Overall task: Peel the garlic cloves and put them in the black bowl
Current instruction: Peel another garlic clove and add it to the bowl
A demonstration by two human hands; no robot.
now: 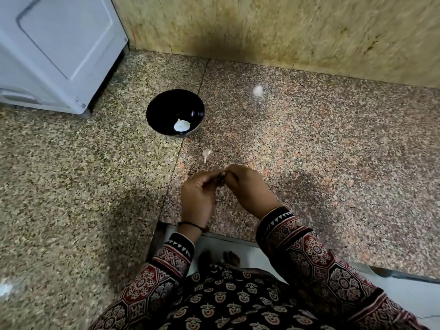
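Head view: the left hand (197, 196) and right hand (250, 189) meet over the tabletop (309, 151), both grips pinching a mostly hidden garlic clove (223, 174); black bowl (166, 102) beyond.

I see a speckled granite desk (309, 151) made of two slabs, browner at left and pinker at right, meeting at a thin seam (175, 167). Behind it stands a mottled yellow stone wall (309, 32), darkened by a shadow near its base. A white appliance (54, 48) fills the left corner. Pale floor tiles (404, 298) show below the desk's edge.
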